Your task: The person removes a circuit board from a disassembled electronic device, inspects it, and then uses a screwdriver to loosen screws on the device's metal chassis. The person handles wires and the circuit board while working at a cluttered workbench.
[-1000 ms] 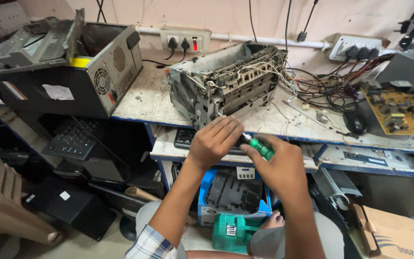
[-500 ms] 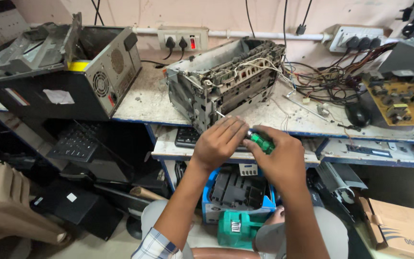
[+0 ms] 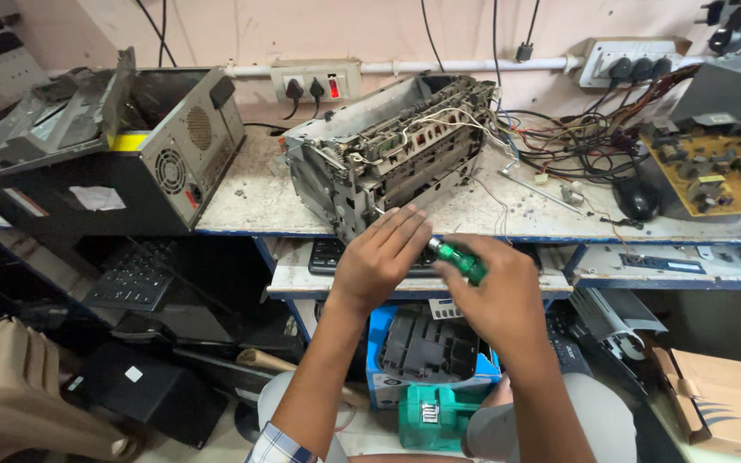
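Screwdriver (image 3: 462, 261) gripped in right hand (image 3: 499, 302), left hand (image 3: 376, 261) just beside

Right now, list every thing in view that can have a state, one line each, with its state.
Stripped printer: casing off, insides bare, on the bench.
Computer case: side panel off, lying open.
Screwdriver: green handle gripped in the right hand.
Left hand: fingers straight, holding nothing, beside the printer.
Wall socket: two plugs in.
Circuit board: bare, lying flat.
Mouse: resting on the bench.
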